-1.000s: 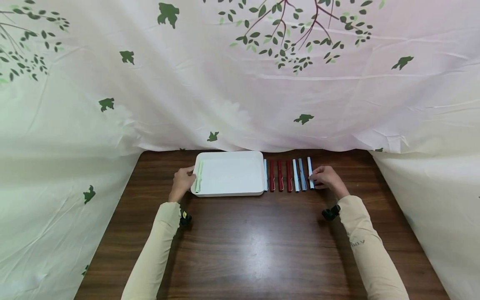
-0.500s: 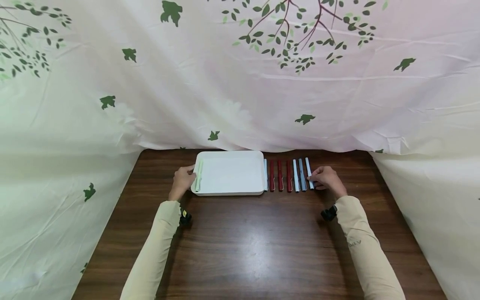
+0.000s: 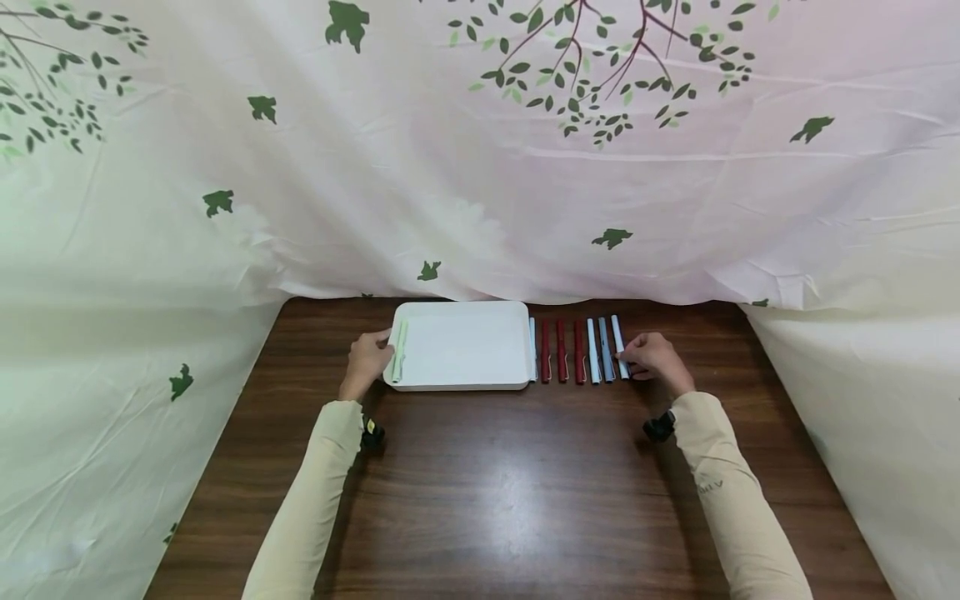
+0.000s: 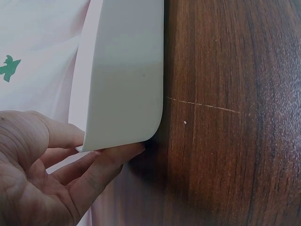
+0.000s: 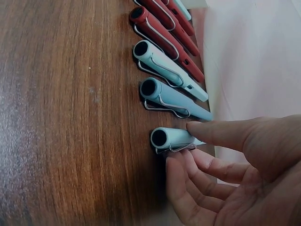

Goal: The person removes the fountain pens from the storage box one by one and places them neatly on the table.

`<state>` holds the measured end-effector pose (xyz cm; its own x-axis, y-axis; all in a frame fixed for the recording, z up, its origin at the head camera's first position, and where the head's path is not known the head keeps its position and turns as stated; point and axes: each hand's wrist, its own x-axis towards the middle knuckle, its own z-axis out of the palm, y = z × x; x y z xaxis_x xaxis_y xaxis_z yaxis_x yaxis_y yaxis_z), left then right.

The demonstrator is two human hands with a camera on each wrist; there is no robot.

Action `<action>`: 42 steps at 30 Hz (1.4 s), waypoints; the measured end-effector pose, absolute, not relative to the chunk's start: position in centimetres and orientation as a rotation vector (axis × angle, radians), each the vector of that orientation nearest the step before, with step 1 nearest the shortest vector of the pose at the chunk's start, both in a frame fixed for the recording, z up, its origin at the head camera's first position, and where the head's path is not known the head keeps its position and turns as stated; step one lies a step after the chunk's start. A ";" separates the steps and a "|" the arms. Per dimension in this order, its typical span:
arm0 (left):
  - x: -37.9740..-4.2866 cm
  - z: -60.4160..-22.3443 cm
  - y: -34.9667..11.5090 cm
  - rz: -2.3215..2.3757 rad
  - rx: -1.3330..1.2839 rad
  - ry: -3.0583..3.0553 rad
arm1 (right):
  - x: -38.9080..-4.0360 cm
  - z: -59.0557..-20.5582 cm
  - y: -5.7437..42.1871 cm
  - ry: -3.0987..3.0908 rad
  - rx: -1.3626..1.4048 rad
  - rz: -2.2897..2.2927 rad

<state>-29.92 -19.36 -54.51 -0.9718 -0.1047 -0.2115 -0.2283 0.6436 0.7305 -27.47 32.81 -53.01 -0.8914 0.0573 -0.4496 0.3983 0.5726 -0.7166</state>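
My left hand [image 3: 367,365] grips the left end of a white tray [image 3: 465,383], thumb at the rim and fingers against the outer wall [image 4: 127,103]. Inside the tray, along its left side, lies a pale green pen [image 3: 401,350]. My right hand [image 3: 656,360] pinches a pale blue pen [image 5: 176,137] between thumb and fingers, at the right end of a row. That pen leans slightly, its far end to the left. Beside it lie a grey-blue pen [image 5: 174,96] and another pale blue pen [image 5: 169,68].
Further left in the row are three dark red pens [image 3: 562,354] and a pale blue pen [image 3: 533,350] close against the tray's right side. All lie on a brown wooden table [image 3: 480,483]. A white printed curtain [image 3: 465,208] hangs behind the table's back edge.
The rightmost pale blue pen has shifted slightly left at its far end and now leans, with my right hand still on it. My left hand stays at the tray.
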 end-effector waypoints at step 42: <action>-29.7 -54.5 -19.2 1.233 -0.225 2.734 | -28.5 -50.6 22.8 3.041 0.035 -1.003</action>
<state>-29.65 -19.25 -54.49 -0.9799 -0.0810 -0.1822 -0.1901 0.6543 0.7319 -28.52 22.82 -50.58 -0.9979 0.0400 0.0509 0.0019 0.8038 -0.5949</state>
